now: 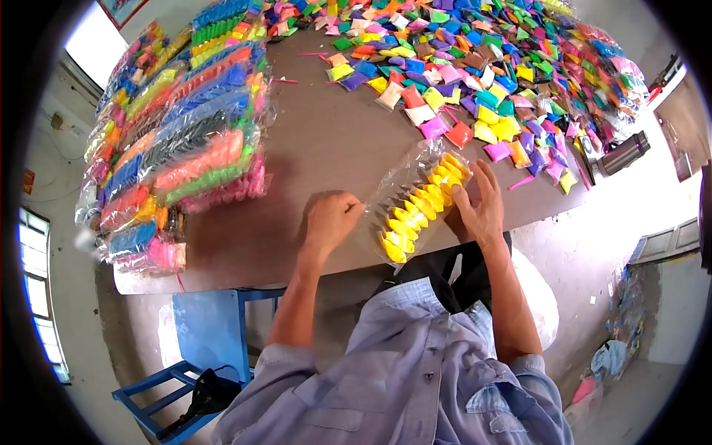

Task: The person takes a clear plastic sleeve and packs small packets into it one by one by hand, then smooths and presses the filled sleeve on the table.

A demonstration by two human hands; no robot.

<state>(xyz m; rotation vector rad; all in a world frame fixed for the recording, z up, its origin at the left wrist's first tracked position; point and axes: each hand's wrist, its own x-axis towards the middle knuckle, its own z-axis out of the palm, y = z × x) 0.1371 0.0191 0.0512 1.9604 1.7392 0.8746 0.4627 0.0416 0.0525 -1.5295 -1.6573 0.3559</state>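
A clear plastic bag (386,183) of yellow packets (417,211) lies slanted near the table's front edge, its lower end by the edge. The packets are stacked in a row inside it. My right hand (482,204) grips the bag's right side near the upper end, thumb on top and some fingers hidden beneath. At the bag's left side, my left hand (331,220) is closed, with the thumb and fingertips together at the film's edge. Exactly how much film it pinches is hard to see.
Filled bags of coloured packets (200,141) are piled high on the table's left. Loose coloured packets (475,81) spread across the back and right of the brown table (304,126). A metal flask (624,153) lies at the right edge. A blue chair (211,334) stands below left.
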